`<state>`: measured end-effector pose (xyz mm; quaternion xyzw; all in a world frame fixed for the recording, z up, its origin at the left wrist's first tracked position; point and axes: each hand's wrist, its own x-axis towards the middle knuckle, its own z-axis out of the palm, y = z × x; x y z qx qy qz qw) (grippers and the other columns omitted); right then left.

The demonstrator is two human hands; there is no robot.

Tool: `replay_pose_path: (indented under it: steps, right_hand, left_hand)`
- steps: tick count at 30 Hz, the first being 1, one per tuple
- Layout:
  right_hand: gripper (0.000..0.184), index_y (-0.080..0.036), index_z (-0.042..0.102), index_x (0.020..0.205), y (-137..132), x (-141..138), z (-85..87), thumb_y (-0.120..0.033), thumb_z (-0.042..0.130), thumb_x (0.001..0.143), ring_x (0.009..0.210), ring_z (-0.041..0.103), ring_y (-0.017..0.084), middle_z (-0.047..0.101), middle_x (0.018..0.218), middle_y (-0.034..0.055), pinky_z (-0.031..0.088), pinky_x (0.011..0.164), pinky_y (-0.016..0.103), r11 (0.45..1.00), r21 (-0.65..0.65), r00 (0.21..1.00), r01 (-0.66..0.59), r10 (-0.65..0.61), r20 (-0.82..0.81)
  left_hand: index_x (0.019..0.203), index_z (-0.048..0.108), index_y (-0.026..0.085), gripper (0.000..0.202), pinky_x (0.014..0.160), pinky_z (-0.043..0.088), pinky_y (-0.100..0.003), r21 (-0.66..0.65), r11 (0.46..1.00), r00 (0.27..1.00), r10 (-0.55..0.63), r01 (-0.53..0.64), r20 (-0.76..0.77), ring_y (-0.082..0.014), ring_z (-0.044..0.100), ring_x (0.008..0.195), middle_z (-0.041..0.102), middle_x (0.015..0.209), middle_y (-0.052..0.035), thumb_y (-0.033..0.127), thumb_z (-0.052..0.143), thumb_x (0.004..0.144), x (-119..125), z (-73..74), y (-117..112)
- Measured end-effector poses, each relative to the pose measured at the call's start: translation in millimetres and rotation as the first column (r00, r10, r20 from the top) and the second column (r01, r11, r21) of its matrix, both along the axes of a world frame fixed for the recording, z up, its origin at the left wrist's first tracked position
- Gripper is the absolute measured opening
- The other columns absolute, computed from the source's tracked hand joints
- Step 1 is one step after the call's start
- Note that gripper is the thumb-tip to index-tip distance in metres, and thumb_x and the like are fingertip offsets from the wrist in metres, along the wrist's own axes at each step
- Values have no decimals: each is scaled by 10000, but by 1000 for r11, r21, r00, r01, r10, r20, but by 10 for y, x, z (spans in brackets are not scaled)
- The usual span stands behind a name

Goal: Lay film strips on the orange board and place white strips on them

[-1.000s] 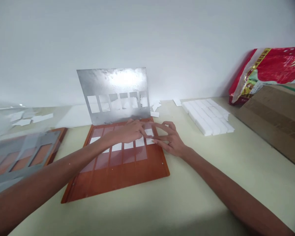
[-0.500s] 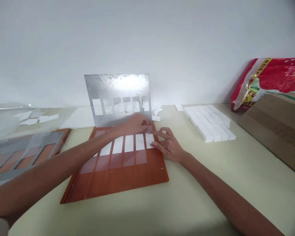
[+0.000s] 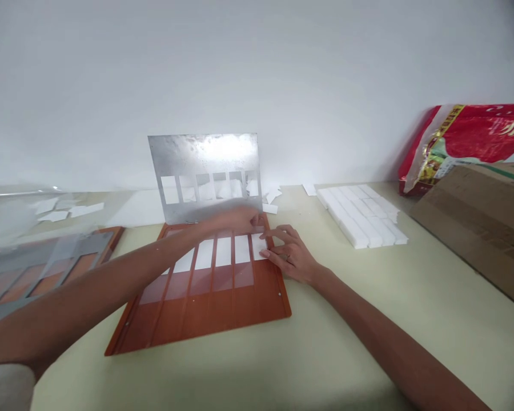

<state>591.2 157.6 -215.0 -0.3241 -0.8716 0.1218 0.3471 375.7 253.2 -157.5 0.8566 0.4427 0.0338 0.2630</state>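
Note:
An orange-brown board (image 3: 197,319) with raised ridges lies before me, a row of white cards (image 3: 223,252) set between the ridges. Strips of clear film (image 3: 201,281) extend below several of the cards. My left hand (image 3: 244,220) reaches across to the top of the rightmost card, its fingers curled together; whatever they pinch is hidden. From the right, my right hand (image 3: 293,255) rests thumb and index fingertip, spread apart, on that rightmost card (image 3: 258,245). A metal plate with rectangular cutouts (image 3: 205,154) stands upright at the board's far edge.
To the left sits a second board with a grey slotted plate (image 3: 81,245). Stacked white blocks (image 3: 362,217) lie right of the board. A cardboard box (image 3: 475,222) and a red bag (image 3: 480,134) stand far right. Loose white pieces (image 3: 273,195) lie near the wall.
My right index finger has drawn back from beside my left hand and bent down to the card. My left hand stays near the card's top. The view has shifted slightly.

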Motion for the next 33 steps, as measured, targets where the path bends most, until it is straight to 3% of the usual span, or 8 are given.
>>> replay_pose_path:
  steps: [4,9,11,13,16,19,26,33]
  right_hand:
    - [377,-212,766,698,0,3,-6,-331,561,991,1208,450,266,604,1320,15,431,1006,459,1000,29,1000,9,-9,4]
    - [330,-239,804,796,1,4,-17,-336,556,992,1244,430,271,534,1406,9,429,1028,460,999,41,1000,23,-23,7]
    - [325,-244,806,800,4,2,-23,-338,559,990,1248,432,270,524,1411,12,426,1037,462,999,39,1000,24,-25,6]
    - [335,-241,804,787,9,0,-30,-346,558,990,1254,431,272,517,1411,22,423,1044,466,999,38,999,33,-33,13]
    - [345,-241,802,781,13,0,-35,-349,552,993,1272,423,270,486,1447,12,418,1056,462,998,43,999,36,-36,18]
    - [325,-258,805,804,11,4,-30,-347,555,993,1294,413,262,462,1478,-19,414,1065,454,998,48,999,31,-31,12]
    - [310,-268,803,802,2,6,-18,-332,564,988,1295,415,264,488,1461,-34,413,1062,453,999,28,999,34,-35,19]
    - [337,-242,773,741,10,15,-3,-343,566,988,1261,441,259,502,1454,-32,407,1060,455,1000,7,999,27,-28,34]
  left_hand:
    - [791,547,203,292,501,323,-256,-33,995,993,99,-97,64,-143,533,610,633,772,-30,476,651,782,-67,-30,-48]
    - [1119,570,215,447,585,502,-254,-63,980,960,200,-191,198,-188,692,773,733,922,-48,410,724,748,-130,-16,-129]
    - [1112,618,198,412,611,525,-261,-31,976,946,217,-216,242,-194,706,781,746,891,-52,401,717,767,-127,1,-186]
    - [990,703,183,292,632,529,-263,23,976,940,204,-218,272,-196,705,788,752,863,-54,392,711,786,-117,12,-257]
    - [866,773,198,186,651,508,-259,114,978,947,133,-172,292,-178,684,768,753,830,-35,364,700,826,-119,-6,-374]
    - [914,793,229,149,665,483,-246,201,975,956,28,-90,291,-144,657,748,755,885,-20,306,669,881,-155,-72,-481]
    - [963,779,184,265,733,470,-262,347,928,961,-208,136,181,-148,637,788,717,889,-62,249,523,982,-214,-232,-572]
    - [1026,735,175,338,749,475,-277,395,872,944,-327,290,30,-170,612,848,671,922,-77,182,398,1000,-227,-237,-577]
